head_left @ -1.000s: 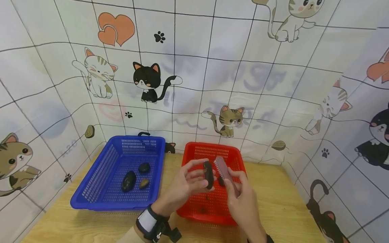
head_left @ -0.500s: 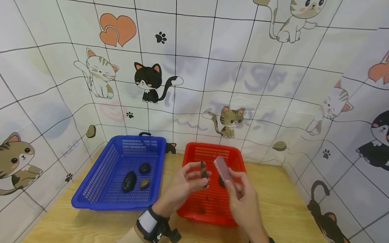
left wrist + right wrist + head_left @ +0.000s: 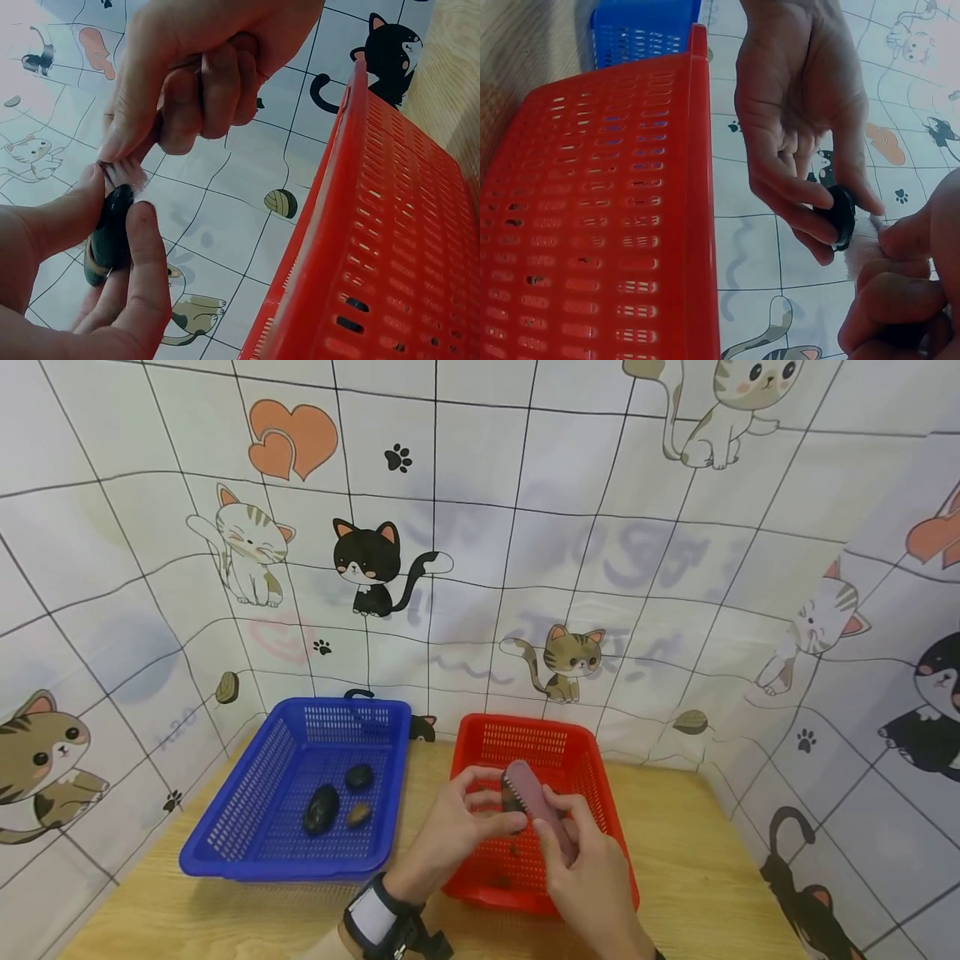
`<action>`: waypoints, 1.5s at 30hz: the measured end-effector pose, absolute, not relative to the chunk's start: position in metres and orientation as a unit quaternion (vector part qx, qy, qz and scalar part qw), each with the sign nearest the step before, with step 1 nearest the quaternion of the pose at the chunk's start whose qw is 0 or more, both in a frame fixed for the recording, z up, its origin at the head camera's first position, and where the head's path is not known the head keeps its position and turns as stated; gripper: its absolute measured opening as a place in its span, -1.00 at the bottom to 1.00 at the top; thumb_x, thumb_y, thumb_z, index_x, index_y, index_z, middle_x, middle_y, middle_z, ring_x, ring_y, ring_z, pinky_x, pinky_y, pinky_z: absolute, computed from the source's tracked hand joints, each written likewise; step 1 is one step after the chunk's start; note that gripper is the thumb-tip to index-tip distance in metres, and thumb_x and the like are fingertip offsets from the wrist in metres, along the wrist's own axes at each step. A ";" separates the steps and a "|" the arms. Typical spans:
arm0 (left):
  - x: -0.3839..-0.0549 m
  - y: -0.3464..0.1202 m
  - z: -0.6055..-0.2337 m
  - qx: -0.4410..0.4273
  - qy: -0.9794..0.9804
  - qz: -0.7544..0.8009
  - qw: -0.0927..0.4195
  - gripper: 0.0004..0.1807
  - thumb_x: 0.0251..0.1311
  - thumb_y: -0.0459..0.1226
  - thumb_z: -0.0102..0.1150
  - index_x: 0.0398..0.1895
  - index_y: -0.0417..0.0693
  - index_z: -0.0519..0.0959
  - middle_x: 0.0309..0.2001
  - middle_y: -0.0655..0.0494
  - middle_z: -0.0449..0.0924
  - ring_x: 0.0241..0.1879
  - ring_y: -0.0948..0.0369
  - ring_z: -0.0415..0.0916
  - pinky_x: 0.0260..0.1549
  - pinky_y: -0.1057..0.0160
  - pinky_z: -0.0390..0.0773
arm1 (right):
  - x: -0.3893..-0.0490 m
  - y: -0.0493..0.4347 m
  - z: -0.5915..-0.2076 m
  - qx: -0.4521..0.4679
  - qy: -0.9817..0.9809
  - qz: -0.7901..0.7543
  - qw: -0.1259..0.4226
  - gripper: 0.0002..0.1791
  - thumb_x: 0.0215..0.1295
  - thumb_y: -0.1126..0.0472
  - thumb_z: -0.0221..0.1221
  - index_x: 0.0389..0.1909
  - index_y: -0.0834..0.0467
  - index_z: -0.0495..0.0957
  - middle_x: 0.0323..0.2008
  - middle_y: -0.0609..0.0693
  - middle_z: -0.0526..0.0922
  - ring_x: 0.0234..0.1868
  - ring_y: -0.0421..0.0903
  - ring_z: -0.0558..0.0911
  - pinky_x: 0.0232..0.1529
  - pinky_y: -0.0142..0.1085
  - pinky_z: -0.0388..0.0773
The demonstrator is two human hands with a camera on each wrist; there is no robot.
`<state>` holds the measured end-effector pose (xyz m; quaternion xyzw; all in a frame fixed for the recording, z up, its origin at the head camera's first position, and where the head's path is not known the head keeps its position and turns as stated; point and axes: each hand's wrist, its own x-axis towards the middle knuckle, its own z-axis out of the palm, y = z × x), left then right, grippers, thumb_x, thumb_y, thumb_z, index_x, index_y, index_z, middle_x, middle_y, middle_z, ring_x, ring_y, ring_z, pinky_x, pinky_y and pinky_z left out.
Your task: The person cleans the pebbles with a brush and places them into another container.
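Left hand (image 3: 452,827) pinches dark oval stone (image 3: 512,802), lower centre of frame, above red perforated plastic basket (image 3: 525,723); right hand (image 3: 588,868) grips mauve white-bristled brush (image 3: 534,789) against stone. Best probably: short light strokes, rotating stone.

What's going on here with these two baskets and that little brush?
A person is brushing a dark stone: the left hand pinches it, while the right hand grips a pinkish brush with its bristles against it. Both hands are over the red basket. To its left, the blue basket holds three stones, two dark and one brownish.
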<state>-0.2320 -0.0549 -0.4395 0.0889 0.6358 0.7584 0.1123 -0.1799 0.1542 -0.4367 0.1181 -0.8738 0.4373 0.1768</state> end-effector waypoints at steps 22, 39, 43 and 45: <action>-0.229 -0.053 -0.453 0.096 0.568 0.813 0.085 -0.40 0.59 -0.40 0.45 0.61 -0.18 0.55 0.42 -0.34 0.77 0.26 -0.02 0.89 0.28 0.09 0.89 | -0.179 0.147 -0.441 0.115 -0.853 0.490 0.141 -0.61 0.70 0.18 0.40 0.42 -0.05 0.63 -0.47 -0.21 0.73 -0.62 -0.36 0.38 -0.63 -0.42 0.37; -0.231 -0.052 -0.449 0.096 0.567 0.811 0.103 -0.34 0.62 -0.43 0.38 0.72 -0.15 0.50 0.46 -0.28 0.76 0.37 -0.08 0.85 0.29 0.12 0.86 | -0.182 0.146 -0.441 0.080 -0.840 0.526 0.103 -0.58 0.75 0.14 0.35 0.49 -0.03 0.57 0.20 0.14 0.90 -0.17 -0.16 0.77 -0.27 -0.41 0.72; -0.230 -0.052 -0.449 0.092 0.570 0.812 0.082 -0.37 0.64 -0.36 0.41 0.69 -0.16 0.54 0.43 -0.25 0.78 0.32 0.00 0.88 0.25 0.16 0.88 | -0.180 0.146 -0.440 0.084 -0.826 0.548 0.101 -0.61 0.77 0.15 0.32 0.48 -0.01 0.56 -0.14 0.08 0.84 -0.38 -0.23 0.68 -0.39 -0.42 0.66; -0.230 -0.051 -0.449 0.091 0.569 0.814 0.078 -0.38 0.63 -0.33 0.43 0.68 -0.15 0.56 0.43 -0.24 0.78 0.32 0.01 0.88 0.23 0.16 0.88 | -0.179 0.145 -0.439 0.083 -0.822 0.554 0.102 -0.61 0.76 0.17 0.32 0.47 0.00 0.56 -0.37 0.03 0.68 -0.51 -0.23 0.55 -0.49 -0.41 0.58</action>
